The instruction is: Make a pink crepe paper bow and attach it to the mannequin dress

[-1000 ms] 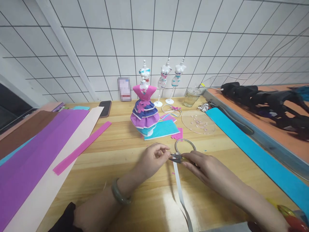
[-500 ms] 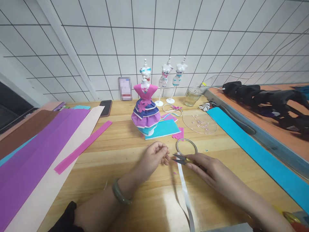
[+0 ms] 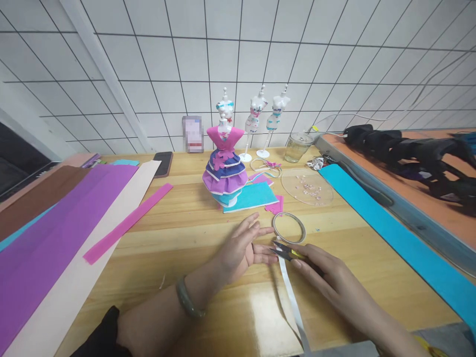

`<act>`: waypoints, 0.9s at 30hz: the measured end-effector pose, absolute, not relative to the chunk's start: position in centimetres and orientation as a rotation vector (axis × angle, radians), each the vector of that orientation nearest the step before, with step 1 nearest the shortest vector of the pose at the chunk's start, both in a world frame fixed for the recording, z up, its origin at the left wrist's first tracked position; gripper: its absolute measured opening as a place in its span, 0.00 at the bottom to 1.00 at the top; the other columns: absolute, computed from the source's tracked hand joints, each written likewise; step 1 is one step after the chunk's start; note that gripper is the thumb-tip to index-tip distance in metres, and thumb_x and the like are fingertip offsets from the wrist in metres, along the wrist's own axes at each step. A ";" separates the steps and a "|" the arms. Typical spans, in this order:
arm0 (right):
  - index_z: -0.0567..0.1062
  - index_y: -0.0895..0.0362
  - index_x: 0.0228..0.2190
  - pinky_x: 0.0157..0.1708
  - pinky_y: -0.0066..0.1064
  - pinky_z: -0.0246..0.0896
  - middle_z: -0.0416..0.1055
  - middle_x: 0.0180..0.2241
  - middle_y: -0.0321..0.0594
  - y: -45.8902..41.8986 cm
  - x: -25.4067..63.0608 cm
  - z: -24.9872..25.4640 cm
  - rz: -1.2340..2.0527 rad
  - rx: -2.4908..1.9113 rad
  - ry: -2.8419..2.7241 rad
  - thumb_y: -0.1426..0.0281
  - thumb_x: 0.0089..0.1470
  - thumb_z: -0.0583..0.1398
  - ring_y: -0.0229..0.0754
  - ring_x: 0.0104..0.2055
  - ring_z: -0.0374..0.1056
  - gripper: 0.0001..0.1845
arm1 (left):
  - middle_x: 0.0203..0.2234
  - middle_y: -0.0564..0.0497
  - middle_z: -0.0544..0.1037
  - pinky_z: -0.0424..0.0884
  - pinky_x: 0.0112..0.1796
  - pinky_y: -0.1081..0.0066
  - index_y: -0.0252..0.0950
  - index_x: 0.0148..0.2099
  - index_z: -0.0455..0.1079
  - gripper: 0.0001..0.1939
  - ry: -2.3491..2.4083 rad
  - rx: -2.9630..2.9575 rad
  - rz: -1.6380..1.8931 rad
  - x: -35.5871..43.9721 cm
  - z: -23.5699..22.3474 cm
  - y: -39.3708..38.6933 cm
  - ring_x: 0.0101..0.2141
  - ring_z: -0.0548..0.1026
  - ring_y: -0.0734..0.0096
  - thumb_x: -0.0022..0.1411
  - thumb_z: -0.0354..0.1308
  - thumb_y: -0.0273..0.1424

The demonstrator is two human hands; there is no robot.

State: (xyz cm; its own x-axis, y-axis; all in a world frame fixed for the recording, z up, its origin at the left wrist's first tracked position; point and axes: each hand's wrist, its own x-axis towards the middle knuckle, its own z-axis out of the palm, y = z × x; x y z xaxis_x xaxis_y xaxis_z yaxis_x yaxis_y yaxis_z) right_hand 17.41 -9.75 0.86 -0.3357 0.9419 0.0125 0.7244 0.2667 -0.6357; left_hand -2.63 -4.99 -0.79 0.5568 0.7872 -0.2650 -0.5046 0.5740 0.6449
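Observation:
My right hand (image 3: 322,270) grips a pair of small thread snips (image 3: 288,252) with dark blades and a bit of yellow at the handle; the blades are parted. My left hand (image 3: 247,245) is turned palm up with fingers spread, close to the blade tips, and nothing shows in it. Under the blades a narrow white strip (image 3: 292,297) runs from a roll of tape (image 3: 289,227) down toward the front edge. Beyond the hands stands a small mannequin in a paper dress (image 3: 225,166), pink on top with blue and purple ruffles.
Purple paper (image 3: 74,213), pale sheets and a pink strip (image 3: 128,223) lie at the left. A blue strip (image 3: 394,238) is at the right. Behind are bare mannequins (image 3: 256,111), a glass (image 3: 297,146), a clear disc with gems (image 3: 308,188) and phones (image 3: 163,164).
My left hand's fingers have gone from curled to spread, and the palm has turned up toward the snips. The right hand with the snips has shifted slightly down.

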 end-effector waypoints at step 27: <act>0.61 0.53 0.50 0.35 0.30 0.64 0.69 0.41 0.43 -10.2 17.2 -1.1 0.484 -1.358 -2.251 0.69 0.58 0.51 0.38 0.36 0.69 0.18 | 0.46 0.39 0.67 0.70 0.36 0.66 0.39 0.60 0.46 0.43 0.725 0.643 0.788 -2.4 -1.7 -4.5 0.34 0.74 0.70 0.46 0.62 0.18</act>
State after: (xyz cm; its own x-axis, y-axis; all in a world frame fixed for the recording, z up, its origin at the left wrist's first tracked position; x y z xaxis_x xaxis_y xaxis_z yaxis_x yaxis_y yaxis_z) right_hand 17.20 -10.24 -1.15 -0.4040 0.8912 0.2062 0.7279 0.4497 -0.5176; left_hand -2.39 -4.52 -1.70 0.4977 0.8027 -0.3286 -0.3937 0.5467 0.7390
